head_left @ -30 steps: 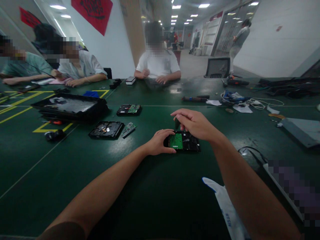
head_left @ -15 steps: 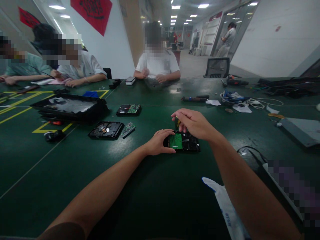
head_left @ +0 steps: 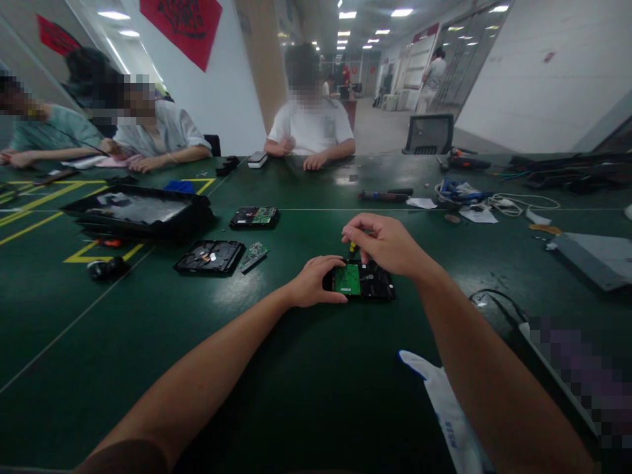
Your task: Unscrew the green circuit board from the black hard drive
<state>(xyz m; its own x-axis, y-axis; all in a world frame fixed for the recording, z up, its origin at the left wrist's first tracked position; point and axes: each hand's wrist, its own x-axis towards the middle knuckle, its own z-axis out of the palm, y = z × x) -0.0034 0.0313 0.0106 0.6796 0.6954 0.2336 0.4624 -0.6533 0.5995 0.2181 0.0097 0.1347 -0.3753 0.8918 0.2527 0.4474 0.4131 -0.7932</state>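
Grip status, head view: the right hand [head_left: 382,245] has its fingertips curled about the small handle of a yellow-marked tool [head_left: 353,247], pinching it over the far edge of the hard drive [head_left: 376,283]. The left hand [head_left: 316,282] spans the drive's left end, with the fingers on the far edge and the thumb at the near edge. The drive lies flat on the bench [head_left: 301,388], its green board [head_left: 348,279] uppermost.

Changes over the last second: the right fingertips have shifted slightly, and more of the handle's yellow now shows below them. This is consistent with a small twist of the tool, as judged from the finger positions. The tool's tip is hidden, so its contact with the drive cannot be confirmed. The left hand and the drive show no visible shift; the hold is therefore judged adequate for steadying the work.

Items around the drive: to its left, a loose circuit board [head_left: 255,257] and, beyond that board, an opened drive [head_left: 207,255]; to its far left, another drive [head_left: 254,217]; to its near right, a white glove [head_left: 454,415].
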